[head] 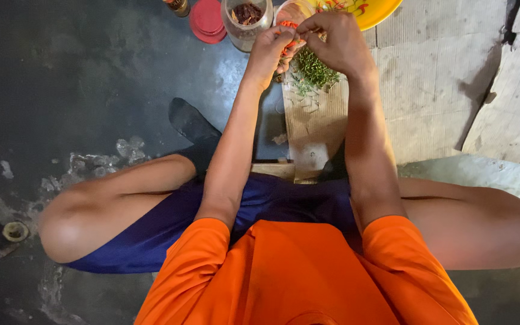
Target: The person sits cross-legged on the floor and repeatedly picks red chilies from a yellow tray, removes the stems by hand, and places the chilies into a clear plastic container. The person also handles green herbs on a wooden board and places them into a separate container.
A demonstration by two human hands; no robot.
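I sit on the floor with both arms stretched forward. My left hand and my right hand meet over a wooden board, pinching a small red chilli between their fingers. A heap of green stems lies on the board under my hands. Just behind my hands stands a clear jar with red pieces in it.
A glass jar of dark dried pieces stands at the top, with a red lid to its left. A yellow plate sits at top right. The dark floor at left has wet patches; grey paving lies to the right.
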